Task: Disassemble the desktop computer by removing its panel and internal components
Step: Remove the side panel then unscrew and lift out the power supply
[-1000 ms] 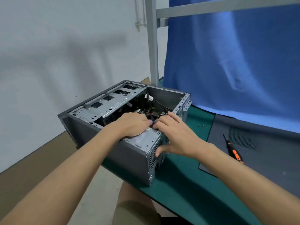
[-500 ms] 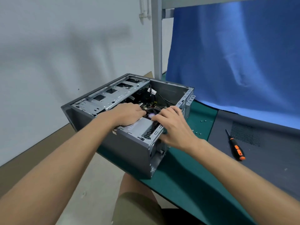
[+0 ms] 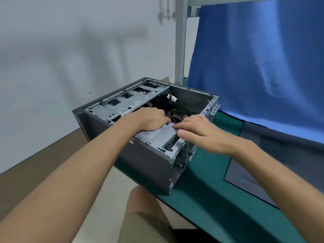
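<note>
Table [image 3: 210, 204]: green mat top, at the near right. A flat dark grey panel [image 3: 284, 165] lies on its right part.

Room: white wall [image 3: 52, 67] at left, brown and beige floor [image 3: 35, 172] below, upright grey metal post [image 3: 180, 41] far centre, and a blue cloth [image 3: 254, 58] hung behind the table.

Open dark grey desktop computer case [image 3: 140, 160]: on its side at the table's left edge.

Silver metal power supply box [image 3: 157, 137]: in the case's near right corner. Its top label is too blurred to read.

Left hand [image 3: 149, 120]: grip curled over the box's far end.

Right hand [image 3: 198, 132]: fingers on the box's top, thumb against its vented side, grip holding the box.
</note>
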